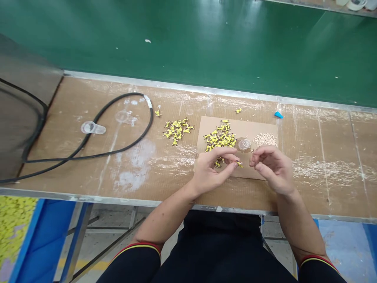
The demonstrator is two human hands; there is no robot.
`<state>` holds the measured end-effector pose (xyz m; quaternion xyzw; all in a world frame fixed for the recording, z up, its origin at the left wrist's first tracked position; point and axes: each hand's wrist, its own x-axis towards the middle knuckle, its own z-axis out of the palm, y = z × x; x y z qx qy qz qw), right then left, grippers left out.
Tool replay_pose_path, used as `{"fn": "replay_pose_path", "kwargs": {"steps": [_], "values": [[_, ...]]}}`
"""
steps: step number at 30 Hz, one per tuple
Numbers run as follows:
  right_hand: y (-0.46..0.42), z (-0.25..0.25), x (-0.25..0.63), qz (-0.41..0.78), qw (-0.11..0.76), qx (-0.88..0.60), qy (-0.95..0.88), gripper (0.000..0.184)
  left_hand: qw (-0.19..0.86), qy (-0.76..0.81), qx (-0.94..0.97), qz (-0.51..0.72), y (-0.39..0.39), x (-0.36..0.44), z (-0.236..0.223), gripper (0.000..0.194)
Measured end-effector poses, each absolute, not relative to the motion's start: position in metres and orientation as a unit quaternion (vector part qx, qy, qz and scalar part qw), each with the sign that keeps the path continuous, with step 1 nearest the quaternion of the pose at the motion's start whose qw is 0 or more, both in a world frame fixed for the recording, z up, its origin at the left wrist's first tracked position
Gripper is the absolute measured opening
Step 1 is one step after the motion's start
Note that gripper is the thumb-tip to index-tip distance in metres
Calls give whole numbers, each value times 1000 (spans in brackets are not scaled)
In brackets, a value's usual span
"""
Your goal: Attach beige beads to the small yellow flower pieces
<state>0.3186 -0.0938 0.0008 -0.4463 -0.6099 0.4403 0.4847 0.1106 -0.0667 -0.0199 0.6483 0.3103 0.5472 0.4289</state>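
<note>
My left hand (213, 171) pinches a small yellow part (239, 165) between thumb and forefinger, above a brown cardboard sheet (203, 135). A heap of similar yellow parts (220, 137) lies on the sheet just beyond that hand. My right hand (272, 169) is curled close by, its fingertips together near a round clear dish (244, 144). I cannot tell whether those fingertips hold anything. Tiny pale beads (265, 139) are piled at the sheet's far right corner. Another yellow heap (177, 131) lies on the bench left of the sheet.
A black cable (118, 146) loops across the cardboard-covered bench (324, 149) to the left, near a clear plastic piece (93, 127). A small blue piece (278, 114) lies by the metal far edge. A green surface (188, 43) lies beyond. Yellow material (13, 232) fills a blue-edged bin below left.
</note>
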Motion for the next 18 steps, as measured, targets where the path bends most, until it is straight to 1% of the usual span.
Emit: {"fn": "replay_pose_path", "kwargs": {"steps": [4,7,9,11,15,18], "values": [[-92,-3,337,394,495,-486,-603,15,397,336,653,551,-49,93,-22,18],[-89,-4,348,343,493,-529,-600,11,316,436,651,534,-28,66,-24,9],[-88,-5,354,310,489,-553,-599,8,244,552,628,492,-13,46,-28,11],[-87,-6,357,279,481,-571,-604,6,206,624,610,443,-1,27,-34,14],[-83,-5,365,207,462,-583,-636,5,158,677,614,374,14,6,-47,17],[-80,-3,373,126,436,-598,-661,7,106,686,613,377,16,3,-49,19]]}}
